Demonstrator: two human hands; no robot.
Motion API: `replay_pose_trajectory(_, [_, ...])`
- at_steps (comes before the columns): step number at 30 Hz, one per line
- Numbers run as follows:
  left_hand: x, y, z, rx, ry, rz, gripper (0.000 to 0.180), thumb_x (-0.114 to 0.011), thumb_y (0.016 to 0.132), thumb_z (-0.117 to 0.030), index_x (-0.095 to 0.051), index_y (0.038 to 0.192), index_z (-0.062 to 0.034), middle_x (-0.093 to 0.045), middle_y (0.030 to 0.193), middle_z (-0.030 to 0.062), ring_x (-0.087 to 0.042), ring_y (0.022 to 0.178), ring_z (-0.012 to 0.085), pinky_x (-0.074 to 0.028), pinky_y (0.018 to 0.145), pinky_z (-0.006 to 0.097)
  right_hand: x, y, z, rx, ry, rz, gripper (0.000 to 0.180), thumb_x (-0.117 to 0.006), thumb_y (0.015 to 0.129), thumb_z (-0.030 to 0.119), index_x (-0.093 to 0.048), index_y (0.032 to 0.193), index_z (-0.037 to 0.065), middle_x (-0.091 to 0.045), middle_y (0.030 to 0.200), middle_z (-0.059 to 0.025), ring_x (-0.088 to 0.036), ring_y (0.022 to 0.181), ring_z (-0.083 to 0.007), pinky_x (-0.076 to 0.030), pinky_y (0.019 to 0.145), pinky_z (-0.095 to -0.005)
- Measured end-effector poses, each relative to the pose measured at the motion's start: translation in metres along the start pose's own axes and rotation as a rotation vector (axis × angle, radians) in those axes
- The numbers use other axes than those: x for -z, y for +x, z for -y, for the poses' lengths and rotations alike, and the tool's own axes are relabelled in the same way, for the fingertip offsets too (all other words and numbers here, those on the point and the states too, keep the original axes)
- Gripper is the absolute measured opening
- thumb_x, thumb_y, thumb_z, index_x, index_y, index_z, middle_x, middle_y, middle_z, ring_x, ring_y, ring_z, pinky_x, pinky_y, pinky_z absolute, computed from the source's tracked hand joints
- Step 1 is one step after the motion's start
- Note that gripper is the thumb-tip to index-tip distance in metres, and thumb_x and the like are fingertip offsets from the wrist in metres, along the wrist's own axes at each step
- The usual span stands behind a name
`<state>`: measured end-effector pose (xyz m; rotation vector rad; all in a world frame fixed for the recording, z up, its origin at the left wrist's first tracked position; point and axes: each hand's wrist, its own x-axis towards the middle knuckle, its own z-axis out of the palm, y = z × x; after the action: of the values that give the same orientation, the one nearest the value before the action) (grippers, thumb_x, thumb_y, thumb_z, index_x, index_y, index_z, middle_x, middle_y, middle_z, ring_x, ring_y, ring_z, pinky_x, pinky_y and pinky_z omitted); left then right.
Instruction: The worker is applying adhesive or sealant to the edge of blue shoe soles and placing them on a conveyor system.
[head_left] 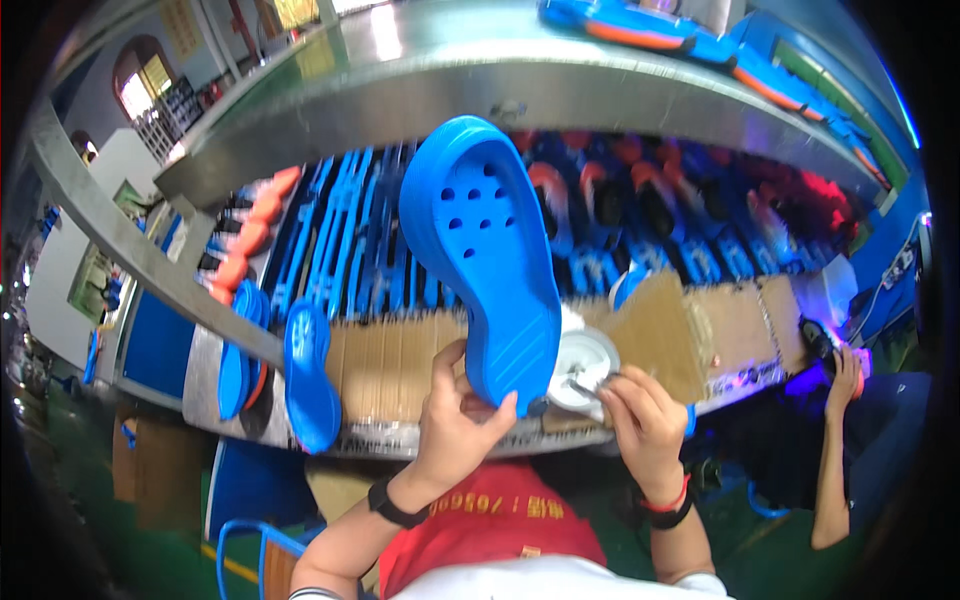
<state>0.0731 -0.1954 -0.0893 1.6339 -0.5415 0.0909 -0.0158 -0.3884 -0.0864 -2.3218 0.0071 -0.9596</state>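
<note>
My left hand grips a blue shoe sole by its lower end and holds it up above the bench edge. The wider upper end of the sole has several holes inside a raised rim, and the narrower end has slanted grooves. To the right of the sole sits a round white dish, partly hidden behind it. My right hand is closed at the dish's near edge, with a thin dark handle at its fingertips. The handle's far end points into the dish; what it carries is too small to make out.
Cardboard covers the near bench, with two blue soles on the left. Behind lies a conveyor of blue slats carrying orange-and-black shoes. A metal shelf spans above. At right, a co-worker's hand holds a dark shoe.
</note>
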Motion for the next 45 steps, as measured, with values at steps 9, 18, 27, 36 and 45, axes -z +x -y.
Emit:
replay_pose_trajectory(9, [-0.032,0.186,-0.112,-0.007,-0.562,0.276,0.049,-0.070,0.084,-0.017,-0.047,0.122,0.0036,-0.064,0.102,0.0153,-0.066,0.087,0.0208,-0.057,0.076,0.032,0.036,-0.017,0.003,-0.105,-0.021,-0.113,0.014,-0.071,0.073,-0.006,-0.064,0.085,-0.003,-0.065,0.087,-0.0162,-0.064,0.066,-0.0251,-0.051,0.057,-0.0296])
replay_pose_trajectory(18, [0.003,0.142,-0.058,-0.366,-0.221,-0.064,0.046,-0.066,0.083,-0.001,-0.045,0.124,-0.0012,-0.051,0.117,0.0072,-0.051,0.074,0.0063,-0.044,0.064,0.018,0.013,-0.020,0.000,-0.125,0.006,-0.051,0.012,-0.070,0.075,-0.005,-0.064,0.085,-0.002,-0.066,0.089,-0.0158,-0.059,0.060,-0.0199,-0.044,0.051,-0.0272])
replay_pose_trajectory(27, [0.311,-0.040,0.146,-0.059,0.981,-1.236,0.054,-0.069,0.083,-0.020,-0.042,0.125,0.0004,-0.046,0.119,0.0176,-0.047,0.105,0.0279,-0.039,0.093,0.040,-0.002,-0.035,0.003,-0.164,0.041,0.048,0.007,-0.065,0.082,-0.004,-0.062,0.088,-0.006,-0.067,0.091,-0.0166,-0.063,0.077,-0.0217,-0.048,0.067,-0.0293])
replay_pose_trajectory(36, [0.426,-0.038,0.128,0.986,0.013,-0.696,0.032,-0.072,0.082,-0.024,-0.059,0.104,-0.0053,-0.059,0.096,0.0077,-0.057,0.090,0.0241,-0.048,0.071,0.041,-0.005,-0.043,0.014,-0.067,0.044,0.075,0.012,-0.067,0.081,-0.005,-0.064,0.092,-0.004,-0.066,0.096,-0.0155,-0.059,0.066,-0.0161,-0.044,0.053,-0.0248])
replay_pose_trajectory(45, [0.410,-0.096,0.112,0.777,-0.451,-0.603,0.026,-0.062,0.091,-0.025,-0.059,0.108,-0.0048,-0.066,0.095,0.0035,-0.062,0.082,0.0140,-0.048,0.067,0.029,-0.013,-0.040,0.015,-0.099,0.061,0.108,0.010,-0.068,0.080,-0.003,-0.063,0.089,-0.004,-0.066,0.091,-0.0161,-0.060,0.066,-0.0200,-0.045,0.053,-0.0258])
